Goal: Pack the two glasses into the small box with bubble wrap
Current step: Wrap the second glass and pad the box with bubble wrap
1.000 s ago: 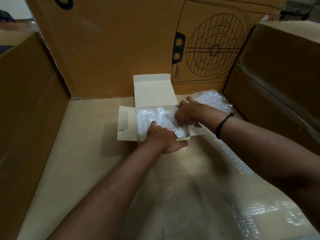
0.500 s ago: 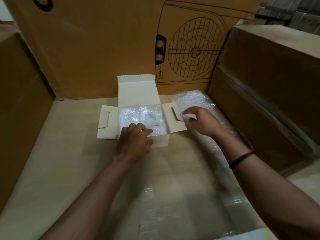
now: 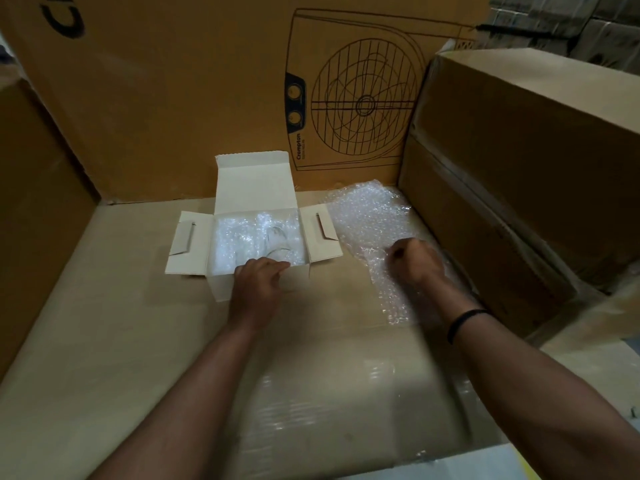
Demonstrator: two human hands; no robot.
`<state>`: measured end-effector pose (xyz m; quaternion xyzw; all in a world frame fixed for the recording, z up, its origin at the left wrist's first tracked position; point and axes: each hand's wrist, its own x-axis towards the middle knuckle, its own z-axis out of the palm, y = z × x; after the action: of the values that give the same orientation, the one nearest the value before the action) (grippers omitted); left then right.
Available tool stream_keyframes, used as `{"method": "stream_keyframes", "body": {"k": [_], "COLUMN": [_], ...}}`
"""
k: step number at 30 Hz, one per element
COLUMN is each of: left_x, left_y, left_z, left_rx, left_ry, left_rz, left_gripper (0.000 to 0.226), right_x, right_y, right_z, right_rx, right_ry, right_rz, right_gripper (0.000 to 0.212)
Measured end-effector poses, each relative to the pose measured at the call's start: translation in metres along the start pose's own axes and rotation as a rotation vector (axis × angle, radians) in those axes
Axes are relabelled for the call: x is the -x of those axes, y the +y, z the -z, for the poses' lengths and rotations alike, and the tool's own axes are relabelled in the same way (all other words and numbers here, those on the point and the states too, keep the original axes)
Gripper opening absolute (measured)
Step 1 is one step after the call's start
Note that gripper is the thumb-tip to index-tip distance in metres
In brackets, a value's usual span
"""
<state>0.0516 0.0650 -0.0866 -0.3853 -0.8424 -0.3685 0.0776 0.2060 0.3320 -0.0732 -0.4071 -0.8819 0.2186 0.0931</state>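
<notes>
A small white box (image 3: 254, 183) stands open on the cardboard surface, its lid flap up at the back and side flaps spread out. Inside lies bubble wrap with the curved rim of a glass (image 3: 277, 237) showing through; a second glass cannot be made out. My left hand (image 3: 258, 284) rests on the box's near wall, fingers curled over its front edge. My right hand (image 3: 414, 259) is closed on a loose sheet of bubble wrap (image 3: 370, 216) that lies to the right of the box.
A tall brown carton (image 3: 207, 81) with a fan drawing stands behind the box. Another large carton (image 3: 526, 174) walls in the right side, and a brown one (image 3: 31, 209) the left. The cardboard surface (image 3: 114, 323) in front has shiny tape.
My right hand left the box's right flap and moved right onto the loose bubble wrap, closing on it. My left hand stayed at the box's front edge. The right flap now lies spread out.
</notes>
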Motion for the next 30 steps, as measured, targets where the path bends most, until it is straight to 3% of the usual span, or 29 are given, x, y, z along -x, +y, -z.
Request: {"method": "stream_keyframes", "body": {"k": [6,11,13,16,18,21,23,25,27,30], "left_x": [-0.004,0.025,0.039,0.046,0.048,0.047,0.049,0.053,0.061,0.064], "left_y": [0.0,0.029,0.05,0.066,0.072,0.075,0.069,0.058,0.045,0.021], "left_z": [0.0,-0.003,-0.01,-0.028,-0.038,-0.04,-0.03,-0.009,0.021,0.067], "left_rx": [0.069,-0.02,0.003,-0.127,-0.241,-0.319,-0.224,0.132,0.533,0.71], "left_ry": [-0.038,0.215,0.082,-0.376,-0.53,-0.506,-0.411,-0.358,-0.3,-0.205], "left_rz": [0.036,-0.039,0.011,0.313,0.332,0.277,0.323,0.39,0.455,0.613], "left_gripper": [0.031,0.026,0.045,0.086,0.085,0.058,0.039,0.027,0.012,0.015], "right_x": [0.008,0.017,0.028,0.05,0.06,0.064,0.061,0.055,0.054,0.069], "right_y": [0.0,-0.007,-0.015,-0.028,-0.032,-0.029,-0.023,-0.014,-0.009,-0.018], "right_z": [0.031,0.036,0.03,0.02,0.012,0.003,0.001,0.0,-0.003,-0.016], "right_rx": [-0.289,-0.353,-0.356,-0.409,-0.444,-0.487,-0.513,-0.275,0.013,0.258], "right_ry": [0.069,0.024,-0.064,-0.21,-0.289,-0.312,-0.275,-0.213,-0.257,-0.362], "right_rz": [0.06,0.184,0.212,0.204,0.201,0.207,0.221,0.369,0.575,0.714], "right_gripper": [0.01,0.013,0.016,0.016,0.015,0.018,0.016,0.015,0.038,0.063]}}
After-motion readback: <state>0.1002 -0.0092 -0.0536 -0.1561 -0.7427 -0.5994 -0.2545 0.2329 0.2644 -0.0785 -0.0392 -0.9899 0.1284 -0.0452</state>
